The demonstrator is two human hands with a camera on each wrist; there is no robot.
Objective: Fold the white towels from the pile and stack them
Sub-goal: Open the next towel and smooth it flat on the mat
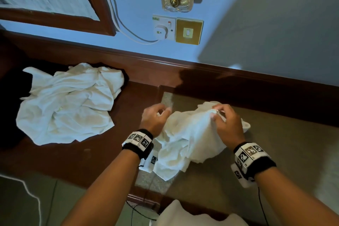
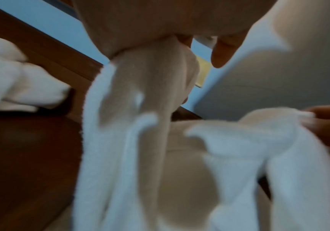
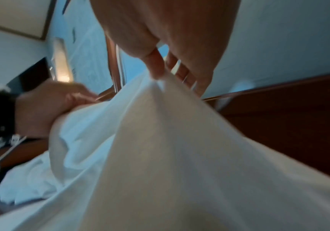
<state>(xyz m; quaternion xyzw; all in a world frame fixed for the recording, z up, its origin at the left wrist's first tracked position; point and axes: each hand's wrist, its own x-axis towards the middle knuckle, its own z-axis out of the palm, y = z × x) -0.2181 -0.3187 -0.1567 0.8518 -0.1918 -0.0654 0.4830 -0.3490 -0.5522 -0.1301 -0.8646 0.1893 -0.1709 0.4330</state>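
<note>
both hands (image 1: 155,118) pinching towel (image 1: 185,139), seemingly uncontained

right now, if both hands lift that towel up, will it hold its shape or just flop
Likely flop: the towel already sags in crumpled folds between the left hand and right hand. It is probably light, since fingertip pinches alone raise its edge. The pile lies just as limp, so expect the loose corners to dangle.

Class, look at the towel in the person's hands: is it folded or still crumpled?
Crumpled. The towel hangs bunched and wrinkled between the left hand and right hand, each pinching an edge; no flat fold shows.
</note>
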